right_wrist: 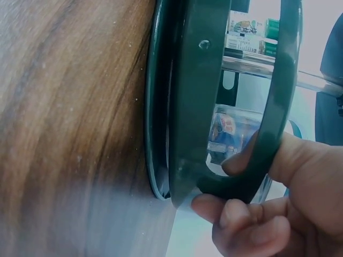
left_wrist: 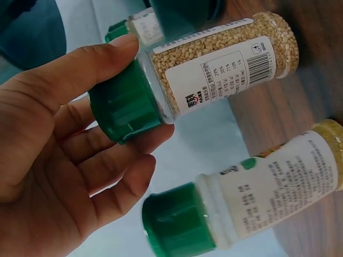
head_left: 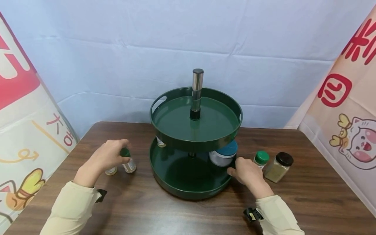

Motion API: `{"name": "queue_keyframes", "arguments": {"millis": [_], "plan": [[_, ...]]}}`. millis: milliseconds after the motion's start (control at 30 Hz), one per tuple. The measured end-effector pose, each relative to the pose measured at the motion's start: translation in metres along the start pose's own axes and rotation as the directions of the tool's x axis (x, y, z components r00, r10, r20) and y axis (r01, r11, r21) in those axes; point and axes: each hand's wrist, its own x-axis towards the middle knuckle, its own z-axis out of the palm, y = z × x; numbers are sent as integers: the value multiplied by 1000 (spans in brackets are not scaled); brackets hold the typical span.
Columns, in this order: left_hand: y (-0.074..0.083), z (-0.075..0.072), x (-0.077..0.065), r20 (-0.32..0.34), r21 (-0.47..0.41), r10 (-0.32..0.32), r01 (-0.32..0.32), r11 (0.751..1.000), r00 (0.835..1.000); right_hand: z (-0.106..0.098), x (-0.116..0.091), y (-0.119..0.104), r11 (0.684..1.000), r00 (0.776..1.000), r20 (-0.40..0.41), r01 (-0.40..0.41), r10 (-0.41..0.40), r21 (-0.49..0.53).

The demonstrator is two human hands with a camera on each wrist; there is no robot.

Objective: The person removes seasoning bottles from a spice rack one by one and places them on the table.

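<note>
- Green-capped, clear cylindrical jar of pale grains [left_wrist: 230, 59] — white label facing my wrist camera — sits in my left hand [head_left: 107, 156], pinched at the cap between thumb and fingers.
- Its long axis runs from that grip away from the palm, base pointing down at the brown wood-grain table [head_left: 138, 209]; whether the base touches, I cannot tell.
- What I judge matters most in space: the jar is left of the dark-green round lower tray [head_left: 191, 194], a gap between them, with the raised rim on that side. My left hand is by far the nearer of the 2.
- My right hand [head_left: 246, 171] grips the same tray's opposite side, thumb through the handle slot, fingers outside.
- Overhead, the dark-green round upper tray [head_left: 176, 127] covers much of the lower — I'd count headroom as tight.
- A 2nd green-capped, white-labelled jar [left_wrist: 278, 187] stands just beside the pinched jar, untouched.
</note>
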Motion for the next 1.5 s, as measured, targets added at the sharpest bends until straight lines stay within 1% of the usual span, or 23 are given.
{"name": "queue_keyframes", "arguments": {"millis": [233, 367, 567, 667, 867, 1067, 1367, 1500], "plan": [[-4, 1, 1, 0, 22, -11, 11, 1000, 1000, -1, -1, -1, 1000, 1000, 7, -2, 2, -5], [-6, 2, 2, -4, 14, -18, 18, 1000, 1000, -1, -2, 0, 1000, 1000, 6, 1, -1, -1], [-9, 4, 2, -51, 14, -2, 3, 1000, 999, 1, -1, 1, 1000, 1000, 6, 5, -5, 2], [-10, 4, 3, -61, 23, 12, -11, 1000, 998, 1, -1, 1, 1000, 1000, 6, 7, -7, 4], [-10, 1, 6, -36, 50, 45, -43, 998, 998, -1, 0, 1, 1000, 1000, 4, 3, -3, 2], [-11, 1, 7, -9, 47, 79, -79, 996, 997, -1, 0, 0, 1000, 1000, -3, 8, -8, -5], [-9, 1, 3, -18, 41, 74, -74, 996, 997, 0, 0, 0, 1000, 1000, -2, 8, -8, -6], [-10, 4, 2, -33, 42, 87, -86, 995, 996, 0, 0, 0, 1000, 1000, -4, 10, -11, -6]]}}
